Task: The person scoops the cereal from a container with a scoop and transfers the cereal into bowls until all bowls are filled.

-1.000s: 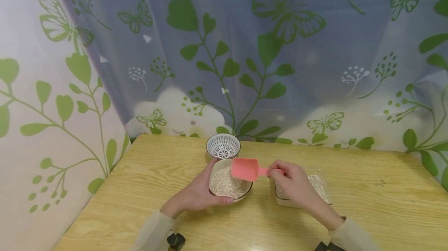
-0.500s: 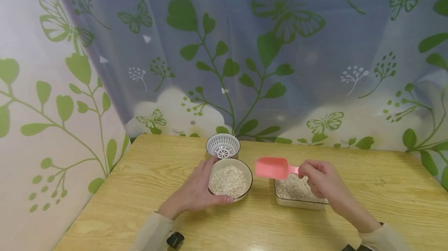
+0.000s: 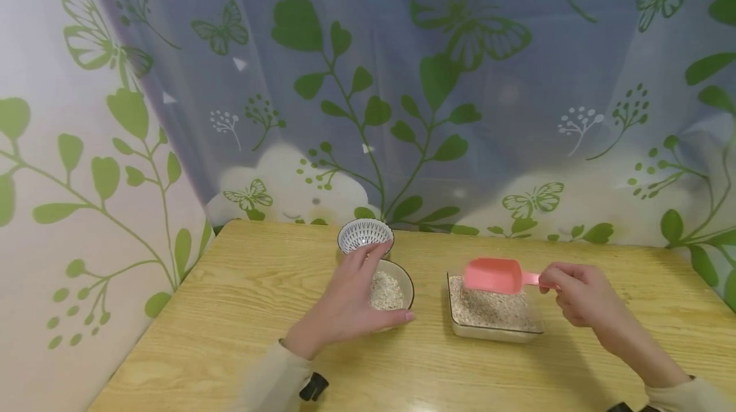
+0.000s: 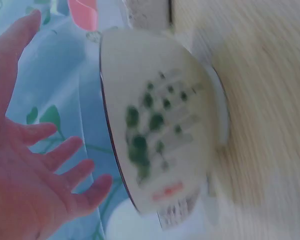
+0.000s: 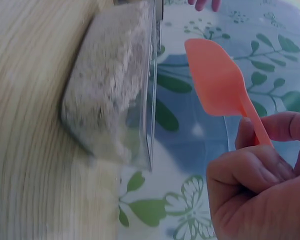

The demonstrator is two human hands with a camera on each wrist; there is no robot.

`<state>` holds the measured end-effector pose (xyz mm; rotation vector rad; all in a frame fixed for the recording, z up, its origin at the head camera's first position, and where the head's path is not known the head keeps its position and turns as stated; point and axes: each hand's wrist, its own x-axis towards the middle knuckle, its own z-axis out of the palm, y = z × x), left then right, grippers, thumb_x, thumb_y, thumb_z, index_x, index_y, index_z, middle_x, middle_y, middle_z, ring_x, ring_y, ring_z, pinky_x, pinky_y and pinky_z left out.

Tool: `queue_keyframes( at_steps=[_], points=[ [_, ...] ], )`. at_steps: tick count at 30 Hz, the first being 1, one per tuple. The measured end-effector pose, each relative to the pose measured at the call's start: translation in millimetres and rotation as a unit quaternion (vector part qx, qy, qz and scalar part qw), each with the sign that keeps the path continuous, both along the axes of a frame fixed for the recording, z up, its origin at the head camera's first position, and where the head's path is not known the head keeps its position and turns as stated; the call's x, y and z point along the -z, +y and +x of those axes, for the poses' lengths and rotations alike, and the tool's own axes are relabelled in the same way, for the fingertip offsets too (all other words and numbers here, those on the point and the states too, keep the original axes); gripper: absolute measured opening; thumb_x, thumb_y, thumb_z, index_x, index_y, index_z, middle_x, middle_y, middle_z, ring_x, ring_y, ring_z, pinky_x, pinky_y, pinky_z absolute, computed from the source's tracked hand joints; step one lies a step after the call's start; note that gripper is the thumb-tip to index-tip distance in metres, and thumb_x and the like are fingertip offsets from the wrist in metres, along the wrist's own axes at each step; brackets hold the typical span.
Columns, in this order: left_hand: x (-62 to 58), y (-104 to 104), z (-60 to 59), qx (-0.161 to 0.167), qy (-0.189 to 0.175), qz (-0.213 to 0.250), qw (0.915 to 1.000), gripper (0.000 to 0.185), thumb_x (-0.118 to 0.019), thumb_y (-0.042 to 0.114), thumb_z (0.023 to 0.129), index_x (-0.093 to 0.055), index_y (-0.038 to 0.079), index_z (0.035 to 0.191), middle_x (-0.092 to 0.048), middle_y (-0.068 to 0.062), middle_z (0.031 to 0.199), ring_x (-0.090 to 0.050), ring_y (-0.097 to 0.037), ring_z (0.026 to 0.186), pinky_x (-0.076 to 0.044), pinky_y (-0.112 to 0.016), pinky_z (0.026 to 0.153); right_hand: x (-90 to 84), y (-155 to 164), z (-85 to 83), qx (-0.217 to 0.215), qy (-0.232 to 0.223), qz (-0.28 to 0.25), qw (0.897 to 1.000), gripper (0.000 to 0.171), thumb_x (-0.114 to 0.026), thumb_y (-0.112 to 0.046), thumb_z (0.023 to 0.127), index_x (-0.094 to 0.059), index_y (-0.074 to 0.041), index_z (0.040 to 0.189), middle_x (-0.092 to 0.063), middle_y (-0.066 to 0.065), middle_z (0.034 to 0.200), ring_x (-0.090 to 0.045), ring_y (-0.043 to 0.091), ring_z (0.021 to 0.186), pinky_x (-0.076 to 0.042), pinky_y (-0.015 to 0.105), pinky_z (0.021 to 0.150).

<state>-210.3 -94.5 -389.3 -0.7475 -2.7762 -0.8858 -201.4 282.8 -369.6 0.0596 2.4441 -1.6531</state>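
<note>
My right hand (image 3: 586, 294) grips the handle of a pink scoop (image 3: 493, 275), which hangs over the far part of a clear rectangular container (image 3: 497, 335) of oat flakes (image 3: 489, 310). In the right wrist view the scoop (image 5: 217, 77) is apart from the container (image 5: 150, 100), with fingers curled round its handle. My left hand (image 3: 351, 300) is spread above a cream bowl (image 3: 407, 281) partly filled with oats (image 3: 386, 292). The left wrist view shows that bowl (image 4: 160, 120) upright on the table, green dots on its side, and the left hand (image 4: 40, 175) off its rim, holding nothing.
Just behind the cream bowl stands a black-and-white patterned bowl (image 3: 363, 233), partly covered by the left fingers. Everything rests on a wooden table (image 3: 259, 278). A curtain (image 3: 322, 112) printed with leaves and butterflies hangs along its back edge.
The right hand has carried the scoop rightward from over the cream bowl to over the container. The left hand has let go of the cream bowl and risen above it, shifting right.
</note>
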Motion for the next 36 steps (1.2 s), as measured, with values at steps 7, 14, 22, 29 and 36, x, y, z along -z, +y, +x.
queue_keyframes(
  at_steps=[7,14,22,29,36],
  points=[
    [-8.1,30,-2.2,0.019,-0.007,-0.013,0.9997,0.108,-0.074,0.071,0.077,-0.027,0.025,0.162,-0.038,-0.002,0.161,-0.039,-0.028,0.148,-0.040,-0.053,0.117,-2.2,18,0.6,-0.005,-0.016,0.041,0.999,0.024,-0.050,-0.021,0.102,-0.063,-0.015,0.082,-0.027,-0.011,0.052,-0.024,0.006,0.045,-0.029,0.025,0.041],
    [-9.6,58,-1.4,0.043,-0.079,0.017,0.9958,0.112,-0.079,0.068,0.076,-0.018,0.034,0.164,-0.032,-0.004,0.164,-0.036,-0.029,0.149,-0.041,-0.056,0.116,-5.4,30,2.5,-0.018,-0.037,0.098,0.994,0.025,-0.049,-0.022,0.101,-0.066,-0.004,0.098,-0.029,-0.011,0.050,-0.025,0.005,0.044,-0.031,0.025,0.042],
    [2.6,94,5.7,0.040,-0.114,0.032,0.9921,0.110,-0.083,0.059,0.078,-0.020,0.029,0.164,-0.030,-0.003,0.165,-0.036,-0.026,0.149,-0.044,-0.050,0.115,-10.8,36,1.5,-0.034,-0.044,0.144,0.988,0.036,-0.045,-0.026,0.104,-0.067,0.002,0.109,-0.029,-0.010,0.052,-0.024,0.006,0.044,-0.033,0.026,0.042],
    [22.9,121,11.4,0.009,-0.113,0.036,0.9929,0.114,-0.083,0.061,0.076,-0.019,0.025,0.164,-0.028,-0.005,0.163,-0.033,-0.026,0.149,-0.044,-0.045,0.115,-15.0,31,-0.6,-0.046,-0.035,0.183,0.981,0.031,-0.049,-0.029,0.102,-0.066,-0.004,0.097,-0.029,-0.010,0.055,-0.024,0.007,0.045,-0.034,0.026,0.042],
    [34.8,133,12.8,-0.049,-0.178,0.065,0.9807,0.131,-0.088,0.062,0.070,-0.007,0.024,0.166,-0.020,-0.009,0.167,-0.027,-0.031,0.153,-0.043,-0.057,0.114,-18.6,28,-0.5,-0.064,-0.005,0.261,0.963,0.032,-0.048,-0.031,0.102,-0.064,-0.009,0.086,-0.029,-0.008,0.057,-0.026,0.007,0.046,-0.035,0.027,0.043]
  ],
)
